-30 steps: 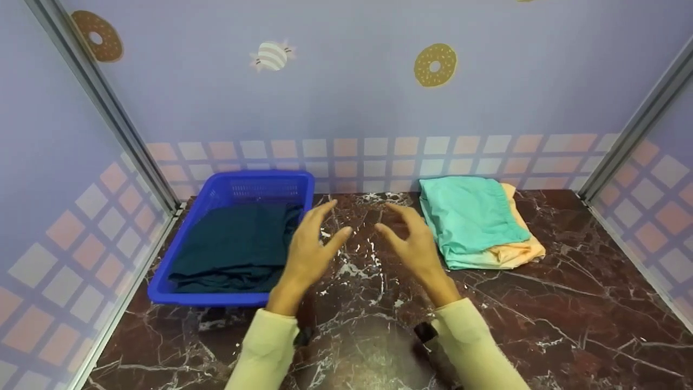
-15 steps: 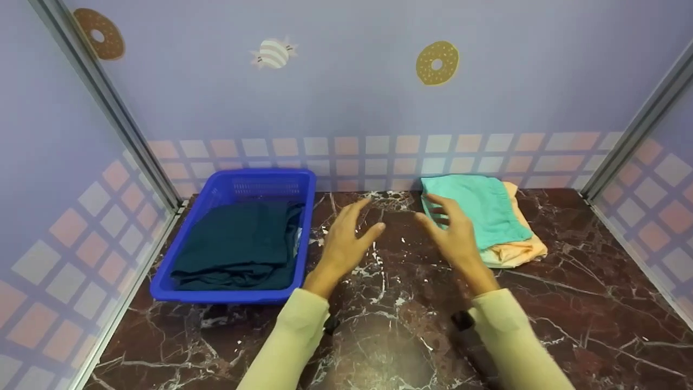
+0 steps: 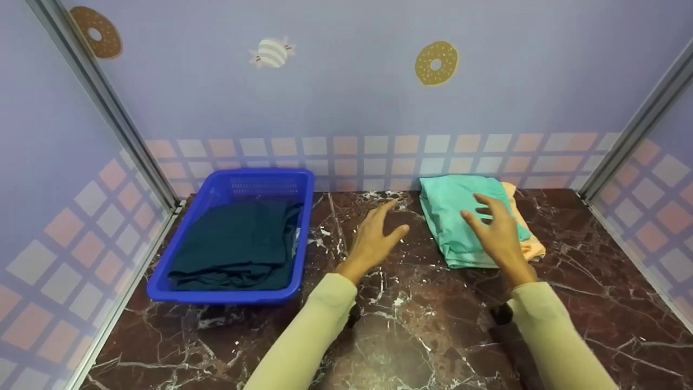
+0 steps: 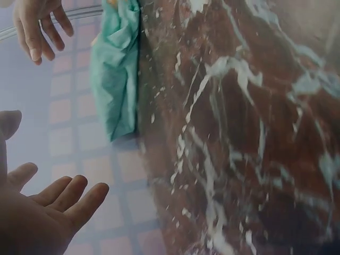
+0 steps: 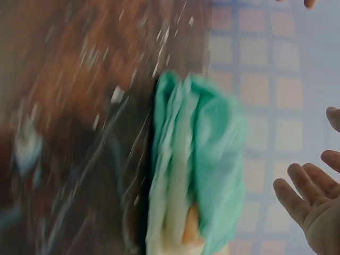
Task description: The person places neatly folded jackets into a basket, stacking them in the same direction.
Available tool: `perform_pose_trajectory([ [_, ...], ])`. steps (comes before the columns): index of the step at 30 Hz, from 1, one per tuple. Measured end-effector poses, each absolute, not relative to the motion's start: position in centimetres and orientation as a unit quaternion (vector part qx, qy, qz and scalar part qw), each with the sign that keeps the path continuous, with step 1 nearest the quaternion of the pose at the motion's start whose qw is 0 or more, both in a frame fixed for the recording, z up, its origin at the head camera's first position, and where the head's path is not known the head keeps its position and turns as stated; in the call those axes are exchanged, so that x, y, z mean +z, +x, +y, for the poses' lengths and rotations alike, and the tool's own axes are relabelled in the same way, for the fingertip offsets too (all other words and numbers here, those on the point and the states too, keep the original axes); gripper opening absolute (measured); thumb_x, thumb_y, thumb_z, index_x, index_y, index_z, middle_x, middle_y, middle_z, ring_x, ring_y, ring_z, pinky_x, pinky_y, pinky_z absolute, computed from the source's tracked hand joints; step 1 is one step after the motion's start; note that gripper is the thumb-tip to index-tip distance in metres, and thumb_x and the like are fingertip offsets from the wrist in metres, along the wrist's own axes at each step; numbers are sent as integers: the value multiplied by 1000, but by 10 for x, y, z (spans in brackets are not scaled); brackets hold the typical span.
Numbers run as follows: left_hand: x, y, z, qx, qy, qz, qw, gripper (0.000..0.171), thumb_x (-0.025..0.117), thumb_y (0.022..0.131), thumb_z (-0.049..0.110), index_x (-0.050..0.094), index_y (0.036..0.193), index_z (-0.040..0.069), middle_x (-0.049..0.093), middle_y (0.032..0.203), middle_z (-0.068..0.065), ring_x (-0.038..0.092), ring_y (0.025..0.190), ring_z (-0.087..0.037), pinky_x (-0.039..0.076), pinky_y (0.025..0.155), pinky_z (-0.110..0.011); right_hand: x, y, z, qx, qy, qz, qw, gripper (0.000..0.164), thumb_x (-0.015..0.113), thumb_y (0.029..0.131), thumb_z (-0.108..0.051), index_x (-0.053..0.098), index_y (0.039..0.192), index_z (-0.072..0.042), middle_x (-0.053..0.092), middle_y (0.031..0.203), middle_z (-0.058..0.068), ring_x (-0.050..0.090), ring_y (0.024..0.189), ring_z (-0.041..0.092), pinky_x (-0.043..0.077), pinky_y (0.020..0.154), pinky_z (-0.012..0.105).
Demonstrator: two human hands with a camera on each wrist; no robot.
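Right hand hovers with fingers spread over the folded teal cloth, holding nothing, at about two o'clock on the marble counter. Left hand hangs open above bare marble just beside it, and the blue basket of dark cloth sits at ten o'clock

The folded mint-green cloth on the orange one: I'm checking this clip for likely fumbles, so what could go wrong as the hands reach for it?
1. The folded mint-green cloth lies on a folded pale orange cloth; the open right hand above it might catch both layers.
2. The open left hand is over the bare brown marble tabletop, so a one-handed lift could undo the folds.
3. The blue plastic basket already holds a dark teal cloth; adding more could rumple it.
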State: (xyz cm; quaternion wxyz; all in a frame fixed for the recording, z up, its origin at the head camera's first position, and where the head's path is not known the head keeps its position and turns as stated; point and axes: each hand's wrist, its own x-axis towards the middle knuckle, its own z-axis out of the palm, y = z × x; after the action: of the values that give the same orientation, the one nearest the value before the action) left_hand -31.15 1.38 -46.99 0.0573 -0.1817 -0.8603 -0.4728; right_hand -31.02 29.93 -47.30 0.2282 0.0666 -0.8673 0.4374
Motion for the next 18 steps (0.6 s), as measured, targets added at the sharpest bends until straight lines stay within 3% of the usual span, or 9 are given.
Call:
perform_pose_trajectory([
  [9, -485, -317, 49, -501, -154, -851, 17, 65, 68, 104, 36, 44, 162, 18, 49, 160, -13, 47, 145, -32, 37, 118, -51, -494, -318, 352, 403, 6, -894, 195, 62, 69, 106, -29, 50, 152, 8, 47, 150, 33, 51, 131, 53, 44, 105, 65],
  [18, -499, -315, 78, -508, -147, -848, -22, 70, 73, 101, 36, 45, 163, 19, 52, 155, -14, 49, 142, -31, 39, 117, -47, -513, -321, 392, 353, -60, -930, 79, 89, 73, 102, -40, 29, 162, 9, 20, 159, 45, 17, 146, 66, 24, 113, 77],
])
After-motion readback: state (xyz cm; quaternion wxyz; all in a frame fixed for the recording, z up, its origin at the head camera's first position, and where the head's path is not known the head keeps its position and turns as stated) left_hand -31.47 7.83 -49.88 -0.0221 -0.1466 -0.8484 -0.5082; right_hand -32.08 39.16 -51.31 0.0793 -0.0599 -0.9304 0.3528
